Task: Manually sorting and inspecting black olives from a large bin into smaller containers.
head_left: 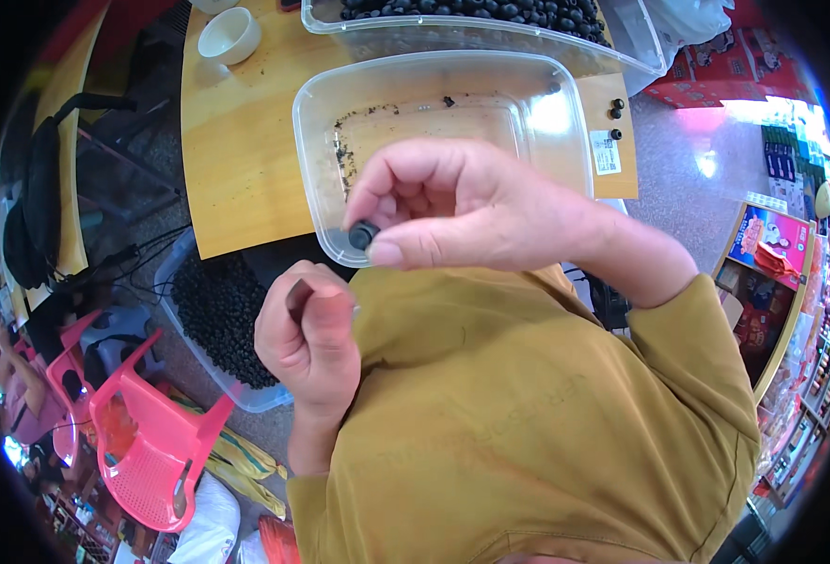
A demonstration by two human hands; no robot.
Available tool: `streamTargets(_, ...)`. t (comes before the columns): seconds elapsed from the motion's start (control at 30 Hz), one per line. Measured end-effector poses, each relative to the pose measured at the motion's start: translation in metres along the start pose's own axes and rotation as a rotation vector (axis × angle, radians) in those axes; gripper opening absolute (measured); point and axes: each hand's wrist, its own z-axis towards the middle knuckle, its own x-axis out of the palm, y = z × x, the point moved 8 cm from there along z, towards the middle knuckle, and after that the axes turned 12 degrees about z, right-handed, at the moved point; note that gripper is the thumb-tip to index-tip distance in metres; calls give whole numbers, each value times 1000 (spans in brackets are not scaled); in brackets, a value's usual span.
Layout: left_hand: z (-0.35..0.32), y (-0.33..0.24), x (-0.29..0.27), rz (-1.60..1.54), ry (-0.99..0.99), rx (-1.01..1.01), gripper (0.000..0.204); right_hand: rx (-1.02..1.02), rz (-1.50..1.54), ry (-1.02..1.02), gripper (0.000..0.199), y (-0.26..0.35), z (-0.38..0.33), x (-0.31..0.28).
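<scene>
My right hand (476,207) is closed in a pinch over the near edge of a clear plastic tub (307,155). Between its thumb and index finger is a small round black knob-like part (363,235) with a stepped collar. Lower and to the left, my left hand (311,334) is closed, thumb pressed against the curled fingers. A thin, dark, blade-like piece (297,299) shows between them; most of it is hidden, so its exact kind is unclear. The two hands are apart. Dark crumbs and a small black bit (449,101) lie in the tub.
Beyond the tub, another clear bin (490,33) holds many similar black parts. Several stand at the right edge of the wooden table (236,160). A white bowl (229,36) sits far left. Below is a bin of black pieces (217,320), near a pink chair (156,470).
</scene>
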Motion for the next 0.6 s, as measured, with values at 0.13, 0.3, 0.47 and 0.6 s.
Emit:
streamTargets(0.13,7,-3,14,173,30,-48,23,-2,190,25,23,2,-14,7)
streamTargets(0.3,5,-8,21,290,46,53,30,24,284,9,28,-2,-24,7)
streamTargets(0.47,1,1,25,267,31,-46,31,76,373,-45,22,-8,-26,0)
streamTargets(0.6,0,-4,28,223,42,-22,31,77,539,28,28,-11,-29,1)
